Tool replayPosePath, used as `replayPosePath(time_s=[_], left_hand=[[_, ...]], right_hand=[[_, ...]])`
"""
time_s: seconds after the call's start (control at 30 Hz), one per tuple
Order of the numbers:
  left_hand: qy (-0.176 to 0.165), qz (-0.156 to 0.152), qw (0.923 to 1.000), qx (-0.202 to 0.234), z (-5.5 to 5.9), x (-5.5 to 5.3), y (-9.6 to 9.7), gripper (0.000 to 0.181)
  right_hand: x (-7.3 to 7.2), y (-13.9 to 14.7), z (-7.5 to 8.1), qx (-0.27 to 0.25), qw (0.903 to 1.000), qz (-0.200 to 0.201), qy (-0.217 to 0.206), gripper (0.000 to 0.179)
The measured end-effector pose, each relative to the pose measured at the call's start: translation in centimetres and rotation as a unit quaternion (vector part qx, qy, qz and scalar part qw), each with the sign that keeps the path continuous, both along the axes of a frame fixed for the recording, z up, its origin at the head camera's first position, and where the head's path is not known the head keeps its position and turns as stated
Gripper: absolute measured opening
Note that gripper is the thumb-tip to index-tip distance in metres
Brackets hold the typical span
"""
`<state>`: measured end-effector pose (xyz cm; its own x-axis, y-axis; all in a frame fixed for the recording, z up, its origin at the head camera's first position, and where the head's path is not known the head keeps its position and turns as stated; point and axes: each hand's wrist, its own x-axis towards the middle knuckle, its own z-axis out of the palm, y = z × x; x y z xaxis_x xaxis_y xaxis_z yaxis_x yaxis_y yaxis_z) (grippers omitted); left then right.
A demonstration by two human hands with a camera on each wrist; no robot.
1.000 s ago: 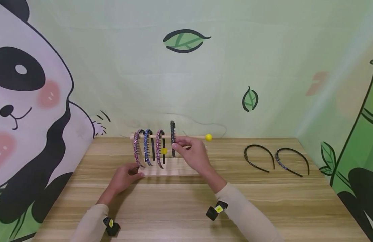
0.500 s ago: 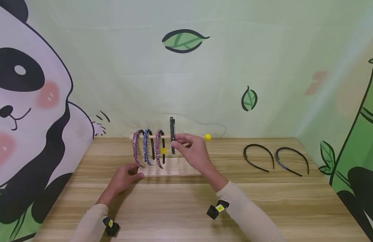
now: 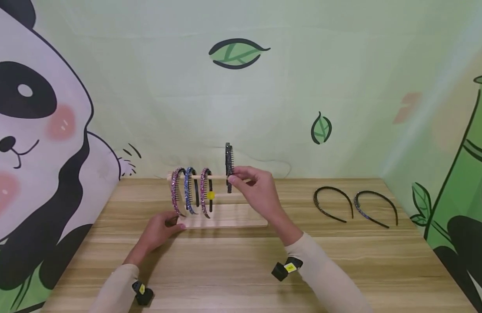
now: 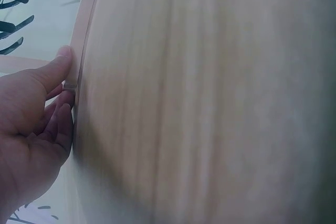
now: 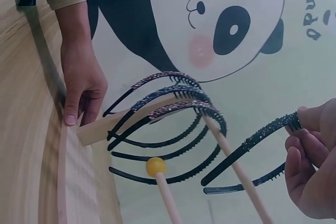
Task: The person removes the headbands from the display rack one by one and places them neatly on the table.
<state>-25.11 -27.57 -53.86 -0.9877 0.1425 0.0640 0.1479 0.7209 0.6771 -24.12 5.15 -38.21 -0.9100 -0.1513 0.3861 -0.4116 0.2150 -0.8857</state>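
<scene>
My right hand (image 3: 260, 191) pinches a black glittery toothed headband (image 3: 228, 158) between thumb and fingers, close by the upper rod (image 3: 219, 177) of a wooden rack. In the right wrist view the ends of this headband (image 5: 223, 167) point away from the hand and overlap the rod. My left hand (image 3: 158, 232) grips the left end of the rack's base (image 3: 225, 216), thumb on top in the left wrist view. Three headbands hang on the rod's left part: a purple-pink one (image 3: 174, 191), a blue one (image 3: 188, 191) and a pink one (image 3: 203, 191).
A yellow ball (image 3: 211, 195) tips the lower rod. On the table's right lie a black headband (image 3: 317, 204) and a blue-and-black headband (image 3: 362, 211). Behind the table (image 3: 209, 269) hangs a green backdrop (image 3: 166, 108) with a printed panda.
My right hand has risen and shifted slightly right, lifting the black headband with it. The yellow ball on the upper rod's right end is now hidden behind this hand. My left hand stays put.
</scene>
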Motion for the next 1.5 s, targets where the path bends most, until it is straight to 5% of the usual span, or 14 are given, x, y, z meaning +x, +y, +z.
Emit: replayPosePath(time_s=[0.47, 1.5], left_hand=[[-0.002, 0.001, 1.0000, -0.008, 0.1, 0.0, 0.1, 0.044], [0.003, 0.006, 0.9999, -0.012, 0.0, 0.0, 0.1, 0.042]], right_hand=[[0.2, 2.7, 0.9, -0.022, 0.9996, -0.015, 0.007, 0.029], [0.2, 9.3, -0.4, 0.007, 0.9969, -0.077, 0.016, 0.031]])
